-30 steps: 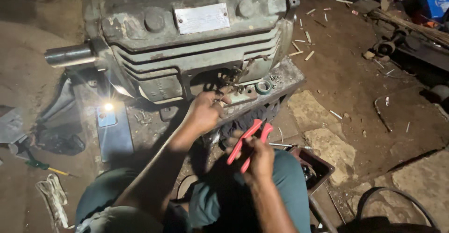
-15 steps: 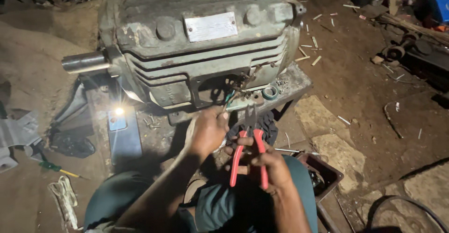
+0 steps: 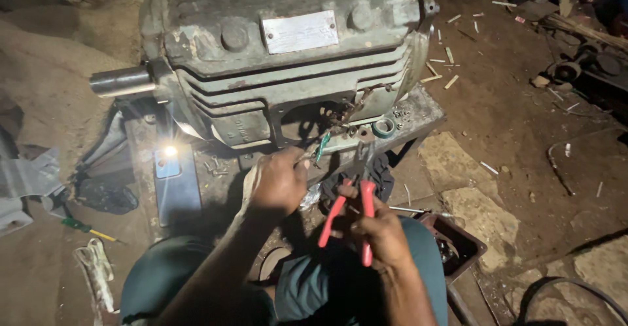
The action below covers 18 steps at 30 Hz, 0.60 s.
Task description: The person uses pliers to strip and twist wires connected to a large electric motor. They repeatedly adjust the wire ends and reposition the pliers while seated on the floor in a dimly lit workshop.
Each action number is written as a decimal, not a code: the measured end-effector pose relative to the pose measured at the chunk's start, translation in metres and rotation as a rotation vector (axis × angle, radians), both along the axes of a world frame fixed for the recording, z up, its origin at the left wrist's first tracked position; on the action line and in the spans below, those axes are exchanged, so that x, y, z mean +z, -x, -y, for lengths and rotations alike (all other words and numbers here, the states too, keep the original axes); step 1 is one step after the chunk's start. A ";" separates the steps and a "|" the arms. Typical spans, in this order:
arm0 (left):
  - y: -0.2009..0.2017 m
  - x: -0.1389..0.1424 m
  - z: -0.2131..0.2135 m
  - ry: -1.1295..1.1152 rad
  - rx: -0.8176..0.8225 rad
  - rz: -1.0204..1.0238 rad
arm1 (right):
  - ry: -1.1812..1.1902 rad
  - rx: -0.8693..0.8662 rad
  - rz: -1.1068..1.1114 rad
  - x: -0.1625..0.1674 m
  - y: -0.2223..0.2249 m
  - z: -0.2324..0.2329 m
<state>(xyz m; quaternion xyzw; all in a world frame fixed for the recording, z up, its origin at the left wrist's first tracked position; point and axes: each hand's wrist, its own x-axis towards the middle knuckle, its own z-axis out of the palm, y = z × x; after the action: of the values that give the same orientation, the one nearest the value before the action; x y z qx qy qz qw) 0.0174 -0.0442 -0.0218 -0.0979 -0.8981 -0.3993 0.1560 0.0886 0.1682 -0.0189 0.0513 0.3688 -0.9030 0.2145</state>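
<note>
Two hands work at the motor's terminal opening (image 3: 320, 120): left hand (image 3: 280, 181) fingers pinch a wire (image 3: 322, 147), while the right hand (image 3: 383, 231) grips red-handled pliers (image 3: 353, 198), tips just beside it.

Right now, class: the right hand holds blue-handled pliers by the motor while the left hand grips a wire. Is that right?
Not quite. The pliers in the right hand have red handles, not blue, as the head view shows. The left hand does grip a wire by the motor.
</note>
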 end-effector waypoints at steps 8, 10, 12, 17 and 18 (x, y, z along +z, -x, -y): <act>-0.003 0.014 -0.025 0.237 -0.107 -0.119 | -0.048 -0.116 0.015 -0.014 0.006 -0.007; -0.013 0.034 -0.036 -0.134 -0.144 0.256 | 0.020 -0.087 0.002 -0.019 0.006 -0.010; -0.025 0.054 -0.051 -0.446 -0.124 0.595 | -0.006 -0.074 -0.021 -0.023 0.004 -0.013; -0.034 0.073 -0.067 -0.772 -0.072 0.880 | -0.169 -0.018 -0.125 -0.024 0.005 -0.018; -0.033 0.069 -0.067 -0.770 -0.112 0.827 | -0.131 0.023 -0.136 -0.023 0.006 -0.020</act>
<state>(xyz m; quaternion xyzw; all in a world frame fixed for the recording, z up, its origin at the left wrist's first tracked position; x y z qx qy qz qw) 0.0504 0.0228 0.0468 0.0831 -0.6673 -0.7109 -0.2059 0.0824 0.1887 -0.0418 -0.0004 0.4413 -0.8758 0.1953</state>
